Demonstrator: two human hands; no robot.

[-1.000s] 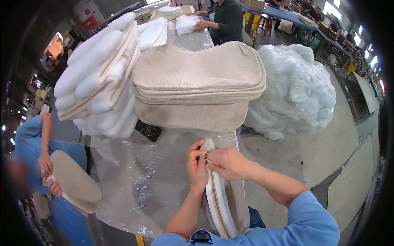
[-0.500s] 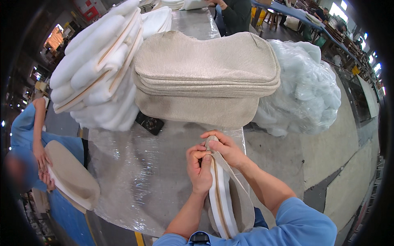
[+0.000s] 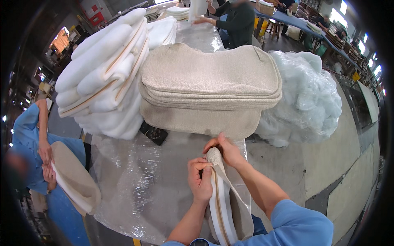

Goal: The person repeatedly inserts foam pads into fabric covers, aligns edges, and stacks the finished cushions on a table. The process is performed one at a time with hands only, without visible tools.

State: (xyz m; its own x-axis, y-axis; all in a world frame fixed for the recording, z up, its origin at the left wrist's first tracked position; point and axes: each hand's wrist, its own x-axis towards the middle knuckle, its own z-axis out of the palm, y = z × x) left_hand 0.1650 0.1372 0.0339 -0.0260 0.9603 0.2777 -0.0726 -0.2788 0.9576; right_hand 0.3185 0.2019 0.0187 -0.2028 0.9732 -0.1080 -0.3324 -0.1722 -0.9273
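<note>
A long cushion (image 3: 223,205), with white padding, a brown line along it and a beige fabric cover, stands on edge before me, close to my body. My left hand (image 3: 200,180) is closed, pinching the beige cover edge near the far end. At the cover's rounded tip (image 3: 214,156) is my right hand (image 3: 230,153), its thumb raised and its fingers loosely bent behind the tip. The thumb is off the fabric; the fingertips are partly hidden. Beyond my hands lies a stack of beige covers (image 3: 211,74).
White padding pieces (image 3: 102,69) are piled at the left, beside a dark flat object (image 3: 154,133). A plastic-wrapped white bundle (image 3: 303,98) sits at the right. A co-worker at left handles another beige cushion (image 3: 78,176). Another person (image 3: 236,24) works beyond the plastic-covered table (image 3: 123,188).
My right hand has loosened its pinch at the cover's tip, and its thumb has lifted. My left hand keeps its grip. The whole view has shifted slightly, with the stacks appearing lower.
</note>
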